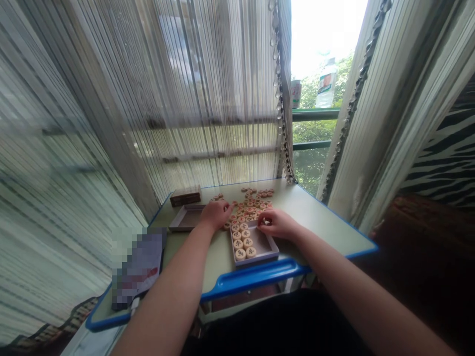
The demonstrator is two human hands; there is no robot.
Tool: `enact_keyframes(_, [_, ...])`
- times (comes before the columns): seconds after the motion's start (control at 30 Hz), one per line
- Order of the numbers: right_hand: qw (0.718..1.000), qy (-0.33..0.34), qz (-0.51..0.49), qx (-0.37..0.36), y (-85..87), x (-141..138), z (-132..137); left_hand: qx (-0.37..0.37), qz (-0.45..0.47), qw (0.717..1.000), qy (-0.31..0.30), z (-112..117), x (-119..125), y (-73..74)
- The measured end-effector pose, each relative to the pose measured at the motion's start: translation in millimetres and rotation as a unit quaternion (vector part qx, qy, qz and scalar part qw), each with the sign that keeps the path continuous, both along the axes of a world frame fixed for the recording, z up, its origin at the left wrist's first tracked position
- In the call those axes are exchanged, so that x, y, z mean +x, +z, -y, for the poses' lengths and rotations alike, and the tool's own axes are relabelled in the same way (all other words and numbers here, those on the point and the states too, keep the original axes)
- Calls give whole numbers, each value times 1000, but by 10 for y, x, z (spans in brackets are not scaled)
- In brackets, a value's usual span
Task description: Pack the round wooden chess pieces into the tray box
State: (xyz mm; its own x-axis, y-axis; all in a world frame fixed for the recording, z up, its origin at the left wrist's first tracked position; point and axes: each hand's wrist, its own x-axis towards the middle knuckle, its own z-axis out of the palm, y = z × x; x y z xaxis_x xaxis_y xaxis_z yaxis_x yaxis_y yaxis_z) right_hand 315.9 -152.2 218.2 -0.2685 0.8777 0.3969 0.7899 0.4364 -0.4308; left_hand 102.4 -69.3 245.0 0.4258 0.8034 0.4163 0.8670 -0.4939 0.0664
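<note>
On the blue-edged bench (315, 217) the left hand (217, 213) lies curled over the scattered wooden discs (256, 201), and I cannot tell its grip. The right hand (276, 223) bunches its fingertips at the far rim of the grey box (256, 259), which is partly filled with discs. Whether that grip clamps on one is hidden.

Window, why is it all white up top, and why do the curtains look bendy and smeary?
Head view: daylight burns the sky in the window to plain white; head view: the curtains bow and blur toward the left edge, which is lens distortion; head view: the table, left hand and right hand are softly lit and fairly sharp.
</note>
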Motion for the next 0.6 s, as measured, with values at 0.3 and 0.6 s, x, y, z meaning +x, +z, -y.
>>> enact_keyframes(0.3, [996, -17, -54, 74, 10, 40, 13, 5, 8, 999, -32, -14, 29, -28])
enact_keyframes(0.6, [991, -63, -84, 87, 12, 10, -45, 23, 27, 995, -89, 11, 98, -42])
